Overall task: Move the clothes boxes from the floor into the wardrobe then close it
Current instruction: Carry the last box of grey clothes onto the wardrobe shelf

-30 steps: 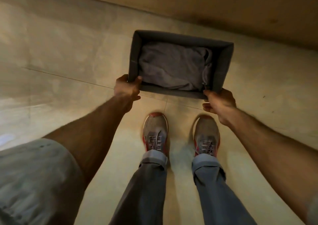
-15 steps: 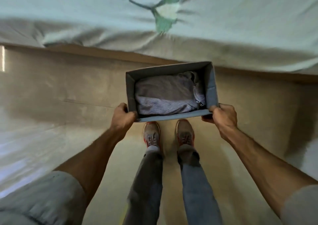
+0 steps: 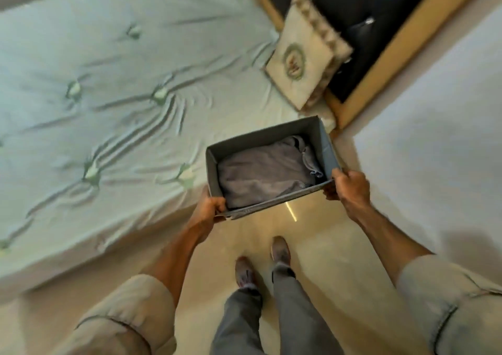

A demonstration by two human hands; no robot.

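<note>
1. The bed (image 3: 108, 96) runs off the left and top edges; its sheet pattern is smeared by motion blur.
2. The headboard (image 3: 380, 42) is cut by the top edge.
3. The pillow (image 3: 301, 63) is blurred, and its emblem is unreadable.
4. The box (image 3: 271, 137) hides its own underside and outer walls; the folded clothes (image 3: 260, 175) show only their top layer.
5. The fingers of the left hand (image 3: 210, 209) and right hand (image 3: 350, 189) curl under the box rim, out of sight.
6. Both sleeves and legs are cropped by the bottom edge.
</note>
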